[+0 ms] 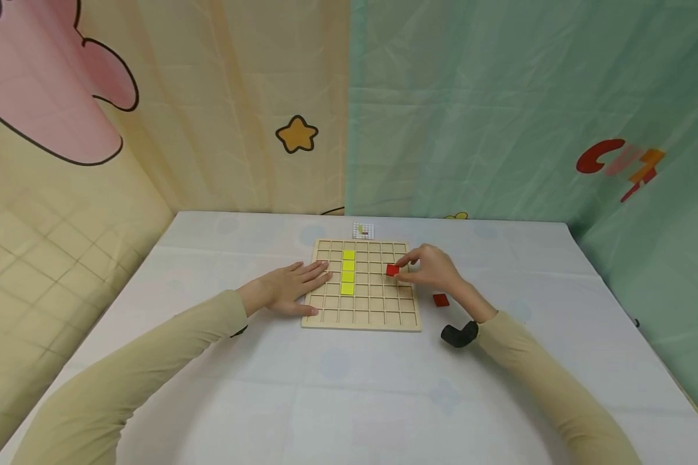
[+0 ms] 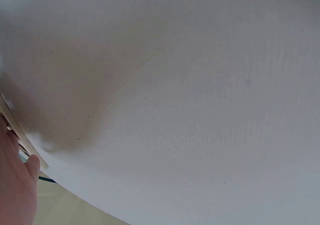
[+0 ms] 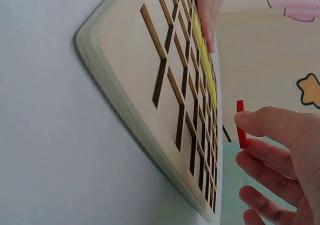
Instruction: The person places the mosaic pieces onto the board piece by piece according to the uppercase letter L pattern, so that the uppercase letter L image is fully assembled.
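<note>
A wooden grid board (image 1: 360,316) lies flat on the table, with a column of yellow square tiles (image 1: 348,276) set in its cells left of the middle. My left hand (image 1: 287,289) rests on the board's left edge, fingers spread and straight. Above the right part of the grid, my right hand (image 1: 433,268) pinches a red square tile (image 1: 392,270) between thumb and fingertips. In the right wrist view that red tile (image 3: 241,125) stands on edge, apart from the board. A second red tile (image 1: 441,299) lies on the cloth right of the board.
A small printed grid card (image 1: 363,230) lies just behind the board. Pale cloth covers the table (image 1: 337,400). Patterned curtains (image 1: 471,116) hang behind and at the sides. A black wrist-worn device (image 1: 459,334) shows beside the right cuff.
</note>
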### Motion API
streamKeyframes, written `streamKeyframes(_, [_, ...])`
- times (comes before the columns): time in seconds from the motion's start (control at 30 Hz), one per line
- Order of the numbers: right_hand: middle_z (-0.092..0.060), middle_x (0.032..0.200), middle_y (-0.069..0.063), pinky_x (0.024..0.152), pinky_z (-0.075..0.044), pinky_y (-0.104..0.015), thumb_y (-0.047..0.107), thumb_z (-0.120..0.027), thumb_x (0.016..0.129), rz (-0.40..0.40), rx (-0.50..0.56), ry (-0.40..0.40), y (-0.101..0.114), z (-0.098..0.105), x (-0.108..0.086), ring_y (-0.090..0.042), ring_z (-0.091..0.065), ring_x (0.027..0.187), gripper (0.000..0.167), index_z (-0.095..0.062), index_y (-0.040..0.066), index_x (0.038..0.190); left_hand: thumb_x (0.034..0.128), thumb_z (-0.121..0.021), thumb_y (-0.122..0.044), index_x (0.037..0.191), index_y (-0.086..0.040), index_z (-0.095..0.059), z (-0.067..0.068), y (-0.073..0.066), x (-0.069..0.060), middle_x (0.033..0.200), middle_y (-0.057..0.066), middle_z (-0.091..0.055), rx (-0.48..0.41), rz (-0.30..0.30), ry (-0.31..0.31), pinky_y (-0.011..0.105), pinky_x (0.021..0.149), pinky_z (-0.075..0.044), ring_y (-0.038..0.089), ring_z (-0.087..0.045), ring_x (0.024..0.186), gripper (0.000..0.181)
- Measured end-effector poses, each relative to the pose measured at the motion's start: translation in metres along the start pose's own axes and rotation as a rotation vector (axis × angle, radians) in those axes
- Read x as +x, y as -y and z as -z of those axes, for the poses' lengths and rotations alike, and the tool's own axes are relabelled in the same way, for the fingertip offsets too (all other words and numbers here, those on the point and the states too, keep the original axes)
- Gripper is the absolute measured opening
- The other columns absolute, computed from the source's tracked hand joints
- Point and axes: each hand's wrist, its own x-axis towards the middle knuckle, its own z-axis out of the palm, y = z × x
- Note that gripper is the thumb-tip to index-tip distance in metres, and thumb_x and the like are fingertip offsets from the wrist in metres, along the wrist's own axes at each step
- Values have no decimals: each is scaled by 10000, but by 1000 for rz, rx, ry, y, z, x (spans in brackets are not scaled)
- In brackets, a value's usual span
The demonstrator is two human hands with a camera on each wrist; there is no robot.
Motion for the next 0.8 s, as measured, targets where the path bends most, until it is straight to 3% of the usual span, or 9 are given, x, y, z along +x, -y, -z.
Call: streamKeyframes(0.8, [-749, 938, 1, 728, -503, -299, 312, -793, 760, 40, 51, 111, 30, -34, 17, -169, -605, 874, 259, -785, 131, 945, 933, -316, -678, 1561, -151, -18, -1, 0, 1, 1634, 80, 34, 3, 19, 19, 487, 1214, -99, 238, 11, 1513, 873])
